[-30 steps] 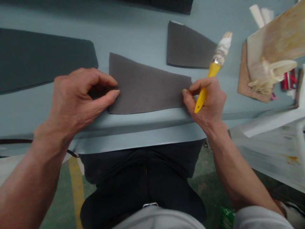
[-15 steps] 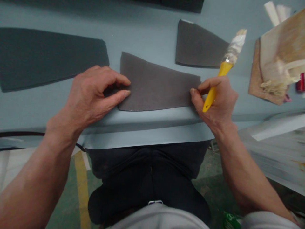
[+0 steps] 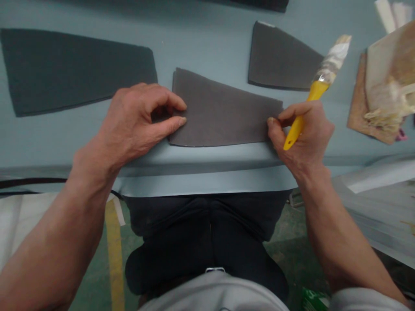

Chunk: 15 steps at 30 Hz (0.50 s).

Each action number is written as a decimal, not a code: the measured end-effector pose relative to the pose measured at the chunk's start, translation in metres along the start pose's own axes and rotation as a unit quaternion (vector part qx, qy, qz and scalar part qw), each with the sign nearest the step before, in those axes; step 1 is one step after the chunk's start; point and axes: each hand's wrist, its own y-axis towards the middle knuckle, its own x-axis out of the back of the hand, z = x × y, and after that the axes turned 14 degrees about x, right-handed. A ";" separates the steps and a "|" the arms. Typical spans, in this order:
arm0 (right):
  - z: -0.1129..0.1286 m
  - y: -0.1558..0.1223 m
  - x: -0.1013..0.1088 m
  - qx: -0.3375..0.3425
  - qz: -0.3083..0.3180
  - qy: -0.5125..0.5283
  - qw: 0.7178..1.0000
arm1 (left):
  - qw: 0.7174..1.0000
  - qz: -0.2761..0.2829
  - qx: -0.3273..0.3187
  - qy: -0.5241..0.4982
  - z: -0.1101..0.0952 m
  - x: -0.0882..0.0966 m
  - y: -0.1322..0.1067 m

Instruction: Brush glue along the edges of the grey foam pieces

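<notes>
A flat grey tapered panel (image 3: 223, 110) lies in front of me near the table's front edge, its wide end to the left. My left hand (image 3: 139, 121) is closed at that wide end, thumb and fingers pinching the edge. At the narrow end, my right hand (image 3: 303, 134) pinches the panel's edge between thumb and forefinger. Tucked in the same hand is a paintbrush (image 3: 319, 86) with a yellow handle, its whitish bristles pointing up and away to the right. A thin layer shows along the panel's upper left edge, as though another sheet lies beneath.
On the pale blue table (image 3: 201, 34) rest a long dark panel (image 3: 78, 71) to the left and a similar grey panel (image 3: 282, 58) behind the brush. A stained, glue-smeared container (image 3: 389, 82) stands on a brown board (image 3: 356, 108) at right. A dark object (image 3: 259, 3) crosses the top edge.
The whole scene has shifted slightly right and up in view. Both hands keep their places on the panel, and the brush stays in my right hand.
</notes>
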 end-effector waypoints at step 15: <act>-0.008 -0.002 -0.003 0.022 -0.010 -0.003 1.000 | 0.999 0.031 0.029 -0.007 -0.008 0.002 0.001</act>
